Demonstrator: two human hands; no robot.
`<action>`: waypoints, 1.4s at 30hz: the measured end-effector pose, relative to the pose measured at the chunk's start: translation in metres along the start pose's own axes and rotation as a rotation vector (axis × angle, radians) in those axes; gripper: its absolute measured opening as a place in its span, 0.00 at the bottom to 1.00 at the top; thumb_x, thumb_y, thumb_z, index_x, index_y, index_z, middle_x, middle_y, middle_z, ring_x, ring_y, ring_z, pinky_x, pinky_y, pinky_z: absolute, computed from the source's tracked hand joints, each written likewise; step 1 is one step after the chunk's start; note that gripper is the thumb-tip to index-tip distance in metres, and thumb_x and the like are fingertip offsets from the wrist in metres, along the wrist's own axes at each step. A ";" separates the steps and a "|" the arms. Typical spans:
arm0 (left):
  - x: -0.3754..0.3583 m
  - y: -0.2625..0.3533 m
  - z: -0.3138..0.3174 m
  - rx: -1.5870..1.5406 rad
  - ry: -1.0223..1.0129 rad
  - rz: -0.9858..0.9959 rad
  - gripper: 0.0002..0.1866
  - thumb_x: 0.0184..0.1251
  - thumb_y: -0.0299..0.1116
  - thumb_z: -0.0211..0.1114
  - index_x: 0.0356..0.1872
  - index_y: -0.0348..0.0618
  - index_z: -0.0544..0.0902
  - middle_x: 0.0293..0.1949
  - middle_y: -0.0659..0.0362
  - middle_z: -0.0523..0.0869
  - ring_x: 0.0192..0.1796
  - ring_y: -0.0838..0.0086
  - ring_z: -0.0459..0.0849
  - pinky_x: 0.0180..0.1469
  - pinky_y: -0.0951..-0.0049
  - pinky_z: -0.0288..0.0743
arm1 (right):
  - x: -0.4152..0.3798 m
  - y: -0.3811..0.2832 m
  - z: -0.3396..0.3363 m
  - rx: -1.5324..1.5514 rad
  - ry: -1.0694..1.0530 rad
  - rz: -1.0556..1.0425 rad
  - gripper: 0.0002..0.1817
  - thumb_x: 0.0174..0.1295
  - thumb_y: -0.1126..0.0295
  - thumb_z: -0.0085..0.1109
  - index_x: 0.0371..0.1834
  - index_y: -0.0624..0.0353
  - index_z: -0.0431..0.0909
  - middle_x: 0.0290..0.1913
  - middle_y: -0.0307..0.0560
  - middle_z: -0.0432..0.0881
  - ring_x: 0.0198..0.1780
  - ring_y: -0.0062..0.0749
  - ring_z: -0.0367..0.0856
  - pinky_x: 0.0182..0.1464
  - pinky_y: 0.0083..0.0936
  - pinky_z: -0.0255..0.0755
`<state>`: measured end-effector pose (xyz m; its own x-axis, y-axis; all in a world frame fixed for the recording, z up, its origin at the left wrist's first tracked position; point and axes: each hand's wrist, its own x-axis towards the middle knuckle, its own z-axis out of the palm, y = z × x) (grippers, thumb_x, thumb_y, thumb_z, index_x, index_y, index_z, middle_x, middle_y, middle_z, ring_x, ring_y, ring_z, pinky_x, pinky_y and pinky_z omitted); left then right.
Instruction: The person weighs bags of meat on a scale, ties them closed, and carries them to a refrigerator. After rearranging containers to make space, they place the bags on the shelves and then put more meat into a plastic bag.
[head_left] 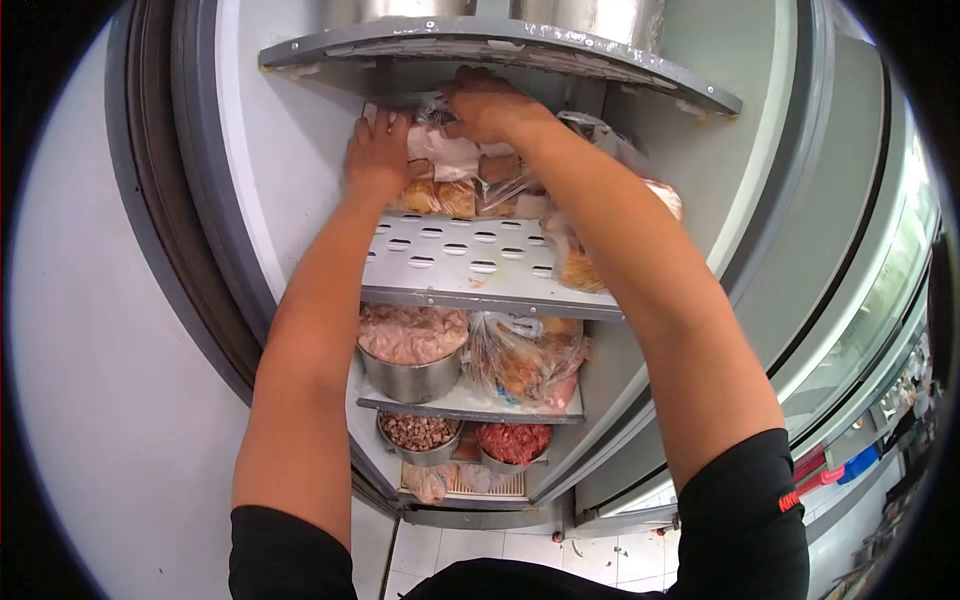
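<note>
With the middle of the view as the clock's centre, the packaged food (455,160) lies toward 12 on the perforated shelf (455,250), in clear plastic with pale paper over the upper part. At 11 the left hand (380,155) has its fingers parted and fairly straight, pointing to 12, against the left end of the packages; it is not closed round them. The right hand (485,108), at 12, reaches over their back edge with fingers bent — the tips are hidden, perhaps touching the plastic, and I cannot tell whether they grip anything.

At 2, a plastic bag (580,255) of yellowish food sits on the same shelf, under the right forearm (615,215). One shelf down, a metal pot (412,378) heaped with pale pink meat stands between 7 and 8, beside a filled clear bag (525,360) at 5. Lower again are two bowls: brownish pieces (420,432) at 7, red meat (513,442) just before 6.
</note>
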<state>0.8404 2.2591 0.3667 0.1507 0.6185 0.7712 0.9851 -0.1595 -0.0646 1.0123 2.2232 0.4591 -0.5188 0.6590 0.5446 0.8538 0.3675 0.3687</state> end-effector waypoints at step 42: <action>-0.358 0.136 -0.016 -1.694 0.027 -0.717 0.12 0.72 0.29 0.58 0.52 0.36 0.78 0.39 0.62 0.81 0.41 0.80 0.78 0.45 0.78 0.73 | -0.242 -0.098 0.184 0.125 -0.310 0.373 0.21 0.58 0.61 0.58 0.50 0.64 0.78 0.48 0.62 0.83 0.45 0.56 0.83 0.54 0.47 0.74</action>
<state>0.9196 2.0037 0.0923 -0.2290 0.9005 0.3696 -0.2815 -0.4247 0.8605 1.0619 2.1484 0.1519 -0.1561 0.9174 0.3662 0.9872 0.1328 0.0881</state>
